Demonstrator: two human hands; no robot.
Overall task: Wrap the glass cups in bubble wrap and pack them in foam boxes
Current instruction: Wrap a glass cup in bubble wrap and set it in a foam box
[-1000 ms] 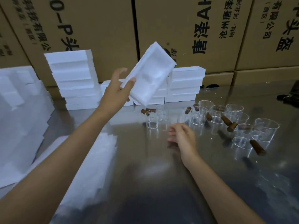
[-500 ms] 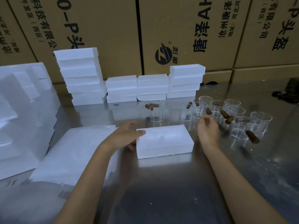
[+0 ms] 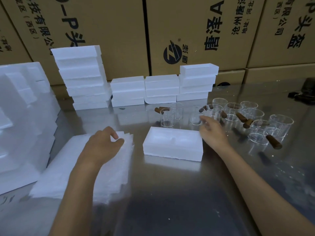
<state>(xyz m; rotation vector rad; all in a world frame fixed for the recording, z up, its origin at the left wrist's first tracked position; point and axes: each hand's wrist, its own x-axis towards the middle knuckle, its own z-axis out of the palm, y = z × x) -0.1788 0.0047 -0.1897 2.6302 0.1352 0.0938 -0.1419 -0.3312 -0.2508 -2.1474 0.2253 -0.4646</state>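
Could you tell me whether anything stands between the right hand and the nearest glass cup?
Nothing visible does. The right hand reaches over bare metal table toward the nearest glass cup, just beyond its fingertips. The open foam box lies to its left, off that path.

A white foam box [image 3: 173, 144] lay open side up at mid-table, its hollow showing. Left of it lay a flat stack of white bubble wrap [image 3: 95, 169] sheets, edges slightly fanned. Clear glass cups [image 3: 238, 116] with brown handles stood upright in a loose cluster at far right, just beyond the box; one cup [image 3: 167, 117] stood apart on the cluster's left. More foam boxes [image 3: 146, 86] stood stacked in columns along the far edge, the leftmost column tallest.
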